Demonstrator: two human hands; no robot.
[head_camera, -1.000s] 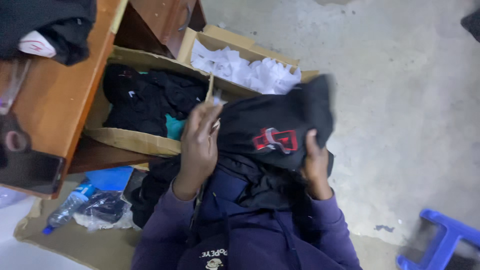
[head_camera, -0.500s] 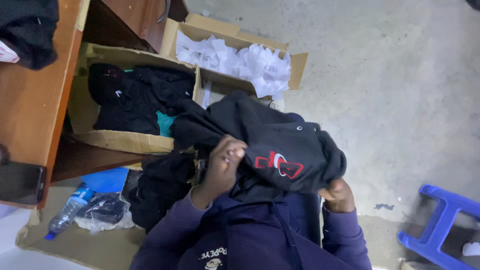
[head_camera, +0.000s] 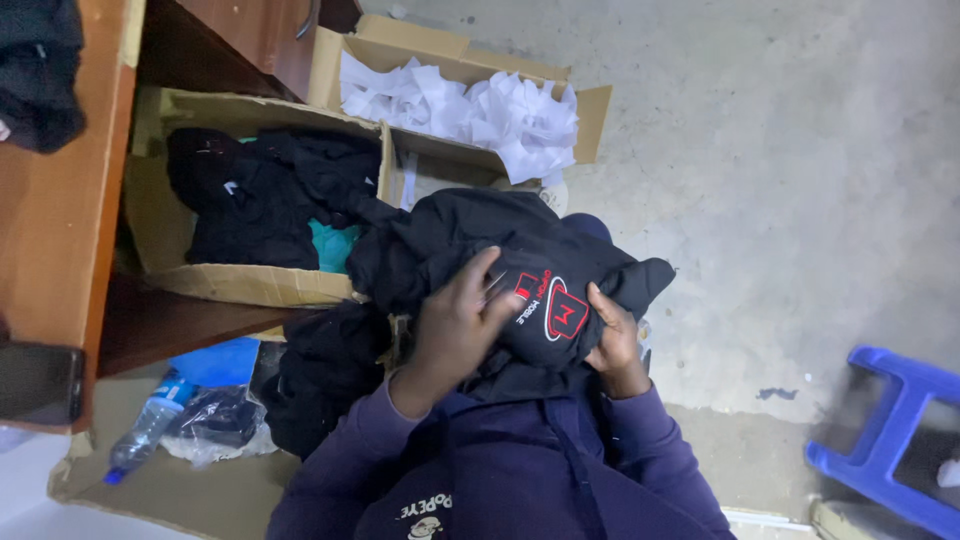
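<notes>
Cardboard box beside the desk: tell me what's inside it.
The cardboard box holds crumpled black garments with a teal cloth showing beneath. Anything deeper is covered.

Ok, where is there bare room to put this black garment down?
Bare concrete floor lies between the paper-filled box and the blue stool. Crowded: the box of dark clothes and the pile of clothes beside the left hand.

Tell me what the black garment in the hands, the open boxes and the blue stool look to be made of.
Black garment with a red and white emblem: soft matte fabric, likely knit; it bunches and folds under both hands.
Open brown boxes: cardboard, dull, with creased flaps and worn edges.
Blue stool: probably moulded plastic; smooth, slightly glossy, uniform colour.
</notes>
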